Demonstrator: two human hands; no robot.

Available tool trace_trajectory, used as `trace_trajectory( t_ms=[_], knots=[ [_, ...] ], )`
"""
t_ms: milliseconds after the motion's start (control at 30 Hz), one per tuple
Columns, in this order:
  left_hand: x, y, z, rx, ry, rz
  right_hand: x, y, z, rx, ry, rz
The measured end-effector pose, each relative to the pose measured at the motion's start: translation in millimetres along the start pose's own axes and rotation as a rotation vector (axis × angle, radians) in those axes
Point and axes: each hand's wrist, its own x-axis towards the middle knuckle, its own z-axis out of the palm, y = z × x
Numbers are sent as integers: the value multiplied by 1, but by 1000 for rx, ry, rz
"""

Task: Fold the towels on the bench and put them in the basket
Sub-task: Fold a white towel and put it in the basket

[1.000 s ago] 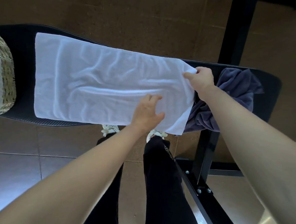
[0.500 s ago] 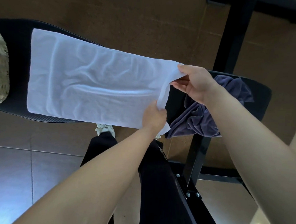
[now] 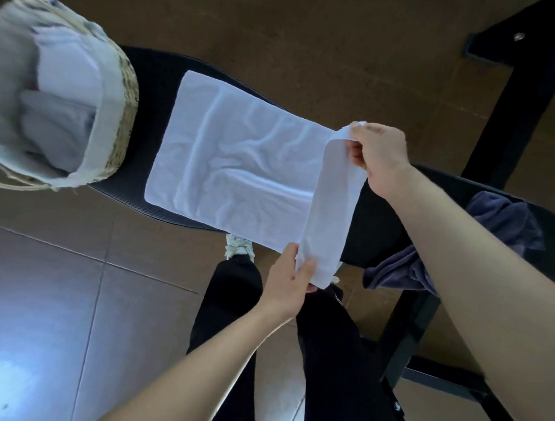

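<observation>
Between the two hands, creased white towel (image 3: 240, 161) mostly flat on black desk (image 3: 154, 70), its end raised and curling over, right hand (image 3: 380, 158) pinching far corner, left hand (image 3: 289, 285) pinching near corner, lined wicker basket (image 3: 125, 111) far left, crumpled grey-purple towel (image 3: 505, 219) under right forearm

Likely a gym room: a padded black bench (image 3: 380, 224) on a bolted steel frame (image 3: 402, 334) over floor tiles (image 3: 50, 293).

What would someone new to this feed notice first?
The white towel is spread across the middle of the bench, its right end held up: the left hand pinches the near corner, the right hand the far one. Left of it stands a basket with pale cloth inside, and a crumpled dark towel lies at the bench's right end.
</observation>
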Motion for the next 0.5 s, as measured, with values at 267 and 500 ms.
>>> trace_trajectory(
  t_ms=[267, 500],
  knots=[
    [-10, 8, -64, -206, 12, 4, -16, -19, 91, -245, -29, -270],
    [23, 0, -161, -406, 339, -43, -23, -36, 159, -328, -156, -361]
  ],
)
